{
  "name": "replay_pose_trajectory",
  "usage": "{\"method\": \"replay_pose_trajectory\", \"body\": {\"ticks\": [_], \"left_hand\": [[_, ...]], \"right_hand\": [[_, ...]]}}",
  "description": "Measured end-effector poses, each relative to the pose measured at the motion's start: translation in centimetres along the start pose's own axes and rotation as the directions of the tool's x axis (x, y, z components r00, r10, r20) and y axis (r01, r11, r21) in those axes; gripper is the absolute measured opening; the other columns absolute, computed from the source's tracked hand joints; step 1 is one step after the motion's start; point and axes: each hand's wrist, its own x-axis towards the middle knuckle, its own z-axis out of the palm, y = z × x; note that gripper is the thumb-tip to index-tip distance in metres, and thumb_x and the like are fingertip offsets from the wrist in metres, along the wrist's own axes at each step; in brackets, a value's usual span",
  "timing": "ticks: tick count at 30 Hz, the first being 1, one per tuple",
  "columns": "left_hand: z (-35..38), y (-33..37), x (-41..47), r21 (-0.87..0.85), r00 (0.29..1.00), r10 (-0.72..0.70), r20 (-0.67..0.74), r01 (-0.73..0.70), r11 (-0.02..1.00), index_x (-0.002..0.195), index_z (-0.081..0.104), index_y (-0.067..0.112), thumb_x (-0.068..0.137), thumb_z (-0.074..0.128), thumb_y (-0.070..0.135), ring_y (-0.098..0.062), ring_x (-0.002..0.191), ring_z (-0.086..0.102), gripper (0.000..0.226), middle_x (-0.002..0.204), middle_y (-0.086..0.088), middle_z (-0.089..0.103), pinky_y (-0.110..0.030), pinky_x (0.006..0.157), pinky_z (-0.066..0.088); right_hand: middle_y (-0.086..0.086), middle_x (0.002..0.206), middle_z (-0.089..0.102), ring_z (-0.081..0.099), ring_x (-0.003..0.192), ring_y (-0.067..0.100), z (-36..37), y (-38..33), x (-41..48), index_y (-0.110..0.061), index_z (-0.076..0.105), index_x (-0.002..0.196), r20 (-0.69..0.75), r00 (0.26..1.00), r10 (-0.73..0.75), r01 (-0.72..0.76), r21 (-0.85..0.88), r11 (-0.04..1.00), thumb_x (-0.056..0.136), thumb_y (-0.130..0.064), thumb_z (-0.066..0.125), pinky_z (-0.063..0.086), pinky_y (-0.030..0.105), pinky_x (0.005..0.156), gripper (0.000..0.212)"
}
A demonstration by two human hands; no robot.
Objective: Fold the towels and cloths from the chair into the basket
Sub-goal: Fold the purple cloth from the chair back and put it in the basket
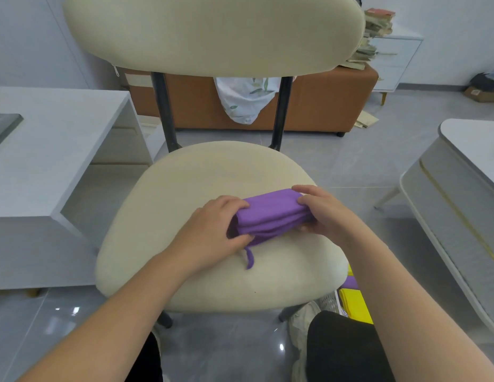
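Note:
A purple cloth (270, 213), folded into a thick bundle with a loop hanging from its near edge, is held just above the cream chair seat (201, 188). My left hand (212, 230) grips its left end, fingers on top and thumb below. My right hand (323, 210) grips its right end the same way. A white basket (330, 303) sits on the floor under the seat's right edge, mostly hidden, with a yellow cloth (354, 304) and a bit of purple cloth (350, 282) in it.
The chair's cream backrest (212, 34) rises ahead. A white desk (47, 150) stands to the left and a white table (466, 188) to the right. Behind the chair are an orange bench (323, 100) with a stack of books (375, 31) and a white floral bag (246, 97).

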Motion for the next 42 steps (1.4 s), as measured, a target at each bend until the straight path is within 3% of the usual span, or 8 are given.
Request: {"method": "replay_pose_trajectory", "body": {"ticks": [9,15,21,25,27,30,39,42], "left_hand": [[-1.5,-1.2,0.1,-0.322,0.999,-0.054,0.001,0.051,0.945,0.088,0.066,0.030,0.075,0.061,0.049,0.004,0.088,0.057,0.024,0.092,0.021,0.063,-0.006,0.073,0.038],[-2.6,-0.5,0.7,-0.710,0.780,-0.612,0.126,0.502,0.494,0.089,0.060,0.011,0.095,0.047,0.018,-0.024,0.051,0.065,0.016,0.071,-0.007,0.066,-0.031,0.051,0.052],[-3.0,-2.4,-0.3,-0.159,0.745,-0.642,-0.179,0.622,0.766,0.098,0.043,0.019,0.083,0.056,0.034,-0.026,0.073,0.064,0.024,0.080,0.003,0.065,-0.039,0.068,0.052],[-3.1,-1.9,-0.5,0.051,0.927,-0.153,-0.342,0.181,0.982,0.096,0.051,0.024,0.081,0.060,0.019,-0.014,0.082,0.052,0.019,0.091,0.010,0.053,-0.035,0.069,0.044],[-2.7,-2.5,-0.5,0.136,0.979,0.036,-0.202,-0.008,0.991,0.101,0.057,0.024,0.075,0.054,0.017,-0.015,0.098,0.051,0.026,0.105,0.009,0.054,-0.037,0.080,0.045],[-2.1,-4.1,-0.7,0.066,0.996,-0.024,-0.084,0.029,0.997,0.116,0.056,0.024,0.075,0.054,0.018,-0.014,0.111,0.051,0.042,0.122,0.009,0.052,-0.035,0.092,0.044],[-1.3,-5.6,0.2,0.000,0.967,-0.162,-0.195,0.166,0.986,0.096,0.064,0.022,0.078,0.057,0.004,-0.016,0.098,0.055,0.026,0.101,0.009,0.060,-0.033,0.084,0.045],[-1.7,-4.0,0.2,0.103,0.983,-0.030,-0.181,0.049,0.993,0.101,0.060,0.024,0.072,0.053,0.017,-0.016,0.106,0.050,0.031,0.109,0.009,0.056,-0.035,0.086,0.038]], "right_hand": [[0.001,0.086,0.047,0.051,0.060,0.016,-0.7,-0.1,-0.2,-0.021,0.057,0.099,0.048,0.998,0.028,-0.029,0.017,0.999,0.095,-0.045,0.050,0.047,0.026,0.050,0.025],[-0.003,0.104,0.064,0.062,0.071,0.016,-1.0,-0.2,-0.9,-0.028,0.054,0.117,0.097,0.995,-0.034,0.045,-0.112,0.993,0.096,-0.052,0.043,0.052,0.025,0.062,0.034],[-0.004,0.105,0.059,0.060,0.074,0.014,-0.8,0.7,-0.5,-0.022,0.054,0.128,0.087,0.987,-0.131,0.151,-0.281,0.948,0.090,-0.016,0.063,0.051,0.020,0.054,0.040],[-0.003,0.119,0.057,0.058,0.092,0.013,-0.8,1.2,-0.5,-0.026,0.052,0.130,0.083,0.962,-0.260,0.264,-0.527,0.808,0.087,-0.026,0.065,0.044,0.021,0.071,0.045],[-0.004,0.130,0.052,0.051,0.113,0.013,-0.8,1.6,-1.0,-0.029,0.050,0.133,0.169,0.895,-0.412,0.407,-0.687,0.602,0.083,-0.033,0.065,0.041,0.026,0.090,0.052],[-0.010,0.142,0.043,0.039,0.131,0.009,-0.6,2.1,-2.1,-0.034,0.048,0.135,0.387,0.796,-0.466,0.588,-0.677,0.442,0.071,-0.046,0.065,0.033,0.038,0.110,0.067],[-0.013,0.144,0.046,0.042,0.131,0.005,-0.8,2.5,-2.6,-0.036,0.061,0.125,0.491,0.733,-0.471,0.665,-0.661,0.348,0.089,-0.033,0.066,0.032,0.027,0.109,0.037],[-0.009,0.132,0.059,0.053,0.119,0.009,-0.5,2.6,-2.2,-0.025,0.071,0.114,0.472,0.701,-0.535,0.685,-0.655,0.320,0.094,-0.025,0.059,0.041,0.028,0.101,0.023]]}}
